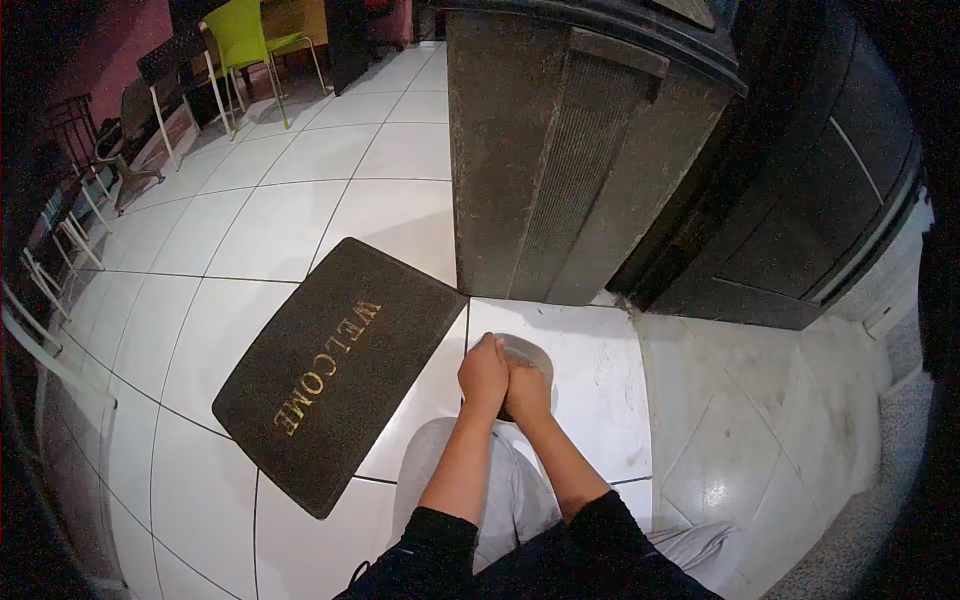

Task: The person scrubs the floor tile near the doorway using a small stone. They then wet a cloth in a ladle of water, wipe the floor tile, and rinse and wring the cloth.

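Note:
My left hand (pixel 483 376) and my right hand (pixel 528 388) are pressed together in front of my knees, fingers curled closed. What they hold, if anything, is hidden between them. Just beneath and behind the hands shows a grey rounded thing (pixel 540 356), perhaps a container; the hands cover most of it. It rests on the white tiles beside the dark doormat (pixel 310 370), which has WELCOME in gold letters. Grey trousers (pixel 515 490) show under my forearms.
A tall dark cabinet-like block (pixel 560 170) rises straight ahead, its base close to my hands. A dark door (pixel 800 190) stands at the right, above worn floor tiles (pixel 740 430). Chairs, one a lime-green chair (pixel 238 35), line the far left.

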